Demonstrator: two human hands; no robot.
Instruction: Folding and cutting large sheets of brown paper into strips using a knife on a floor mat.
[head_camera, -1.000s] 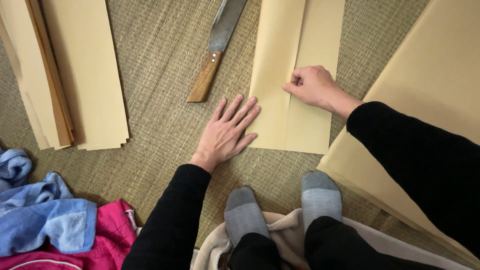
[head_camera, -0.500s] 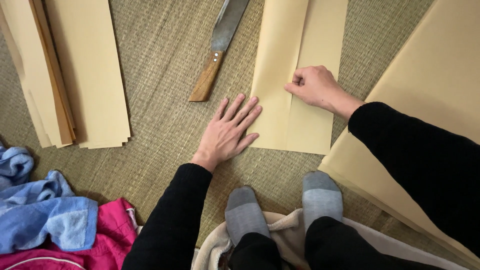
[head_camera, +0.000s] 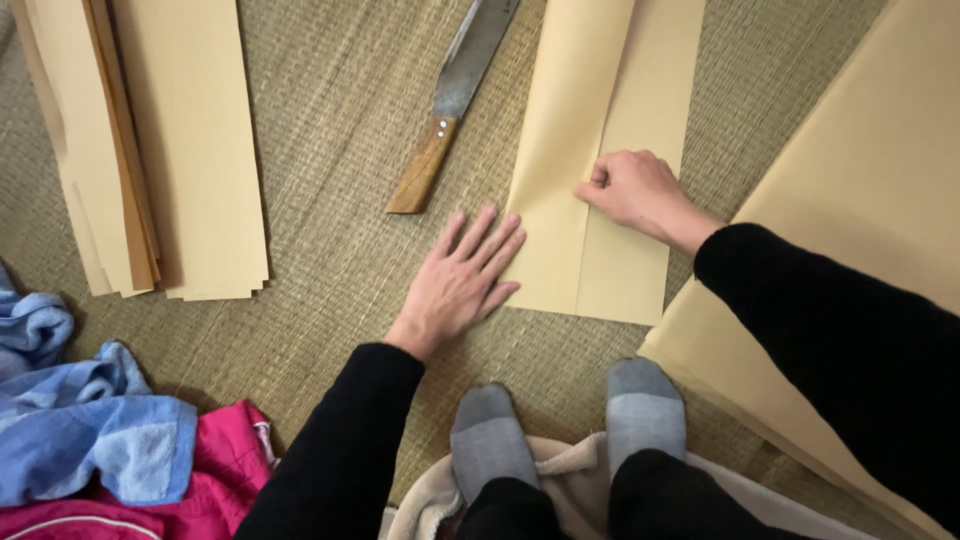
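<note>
Folded tan paper sheet (head_camera: 610, 160) lies on the woven straw mat floor (head_camera: 330, 130); the right hand (head_camera: 635, 190) has its fingers curled, pinching the crease. Left hand (head_camera: 465, 275) lies flat, fingers spread, tips on the sheet's left edge. Just beyond those fingertips: a wooden-handled steel knife (head_camera: 450, 105). Far left, a tan paper strip stack (head_camera: 190, 140).

Warm, fairly even indoor light is falling from above onto the woven mat (head_camera: 330, 150), casting only soft, short shadows beside the paper stack (head_camera: 190, 150). Everything is staying sharp; nothing is glaring, though the corners are darkening slightly.
</note>
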